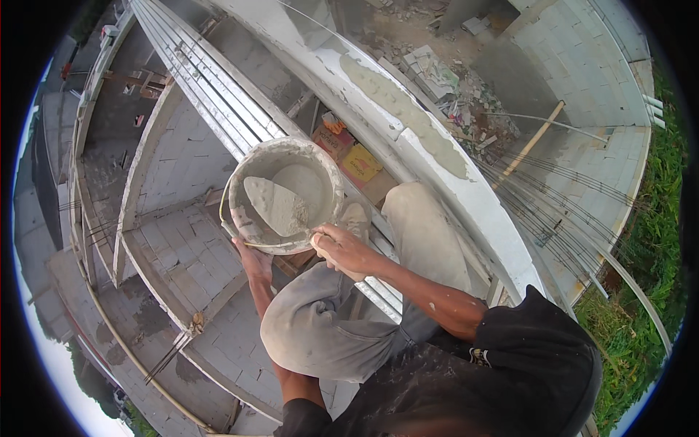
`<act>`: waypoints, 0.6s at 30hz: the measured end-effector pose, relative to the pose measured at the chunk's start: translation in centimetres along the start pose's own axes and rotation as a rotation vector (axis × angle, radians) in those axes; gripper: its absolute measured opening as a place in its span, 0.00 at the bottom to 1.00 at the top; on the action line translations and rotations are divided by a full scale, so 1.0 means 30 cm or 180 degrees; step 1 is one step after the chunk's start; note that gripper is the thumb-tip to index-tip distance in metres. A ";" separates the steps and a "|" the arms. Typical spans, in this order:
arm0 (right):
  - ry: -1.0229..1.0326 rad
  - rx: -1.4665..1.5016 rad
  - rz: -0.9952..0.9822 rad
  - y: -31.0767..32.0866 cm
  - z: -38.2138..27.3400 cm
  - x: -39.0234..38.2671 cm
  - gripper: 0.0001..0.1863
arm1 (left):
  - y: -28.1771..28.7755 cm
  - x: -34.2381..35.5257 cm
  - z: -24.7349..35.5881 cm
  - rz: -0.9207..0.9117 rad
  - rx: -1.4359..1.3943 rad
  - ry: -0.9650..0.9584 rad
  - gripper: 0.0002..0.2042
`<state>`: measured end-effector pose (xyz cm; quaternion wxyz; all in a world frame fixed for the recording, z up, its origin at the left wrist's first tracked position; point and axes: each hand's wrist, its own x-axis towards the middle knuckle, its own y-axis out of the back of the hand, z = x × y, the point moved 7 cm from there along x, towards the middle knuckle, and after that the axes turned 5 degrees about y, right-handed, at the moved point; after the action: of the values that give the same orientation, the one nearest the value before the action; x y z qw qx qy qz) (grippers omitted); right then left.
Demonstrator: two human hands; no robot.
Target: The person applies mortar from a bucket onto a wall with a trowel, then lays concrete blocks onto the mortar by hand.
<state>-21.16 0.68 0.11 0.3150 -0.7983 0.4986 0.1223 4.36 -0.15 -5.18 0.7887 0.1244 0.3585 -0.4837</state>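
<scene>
A round bucket (333, 175), its rim crusted with grey mortar, sits in front of my knees above the metal channels. Wet mortar (302, 182) lies inside it. My right hand (346, 250) is closed round the pale handle of a trowel at the bucket's near rim. The mortar-smeared trowel blade (273, 204) reaches into the bucket. At the near left side, my left hand (255, 261) holds the bucket from below its rim; its fingers are partly hidden behind the bucket. The thin wire handle hangs down along that side.
Long metal channels (211, 80) run beneath me. To my right stands a white block wall (429, 149) with wet mortar patches on top. Cardboard boxes (362, 162) lie beyond the bucket. Rebar rods (561, 226) stick out on the right. Block-walled rooms drop away below on both sides.
</scene>
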 end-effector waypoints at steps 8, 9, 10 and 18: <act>0.1186 0.1896 0.0624 0.013 -0.310 0.130 0.27 | -0.034 -0.010 0.015 -0.0051 0.0041 -0.0074 0.33; 0.1570 0.1922 0.1048 0.037 -0.364 0.166 0.28 | -0.049 -0.015 0.017 -0.0159 0.0058 -0.0083 0.33; 0.1950 0.1950 0.1465 0.053 -0.418 0.207 0.29 | -0.054 -0.021 0.021 -0.0207 0.0052 -0.0101 0.33; 0.2191 0.1332 0.3457 0.052 -0.702 0.766 0.32 | -0.122 -0.021 0.003 -0.0501 0.0230 -0.0138 0.34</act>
<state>-14.18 -29.47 4.05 0.1799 -0.3500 0.9142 -0.0970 1.10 -1.61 -4.13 0.7509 0.1137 0.3323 -0.5593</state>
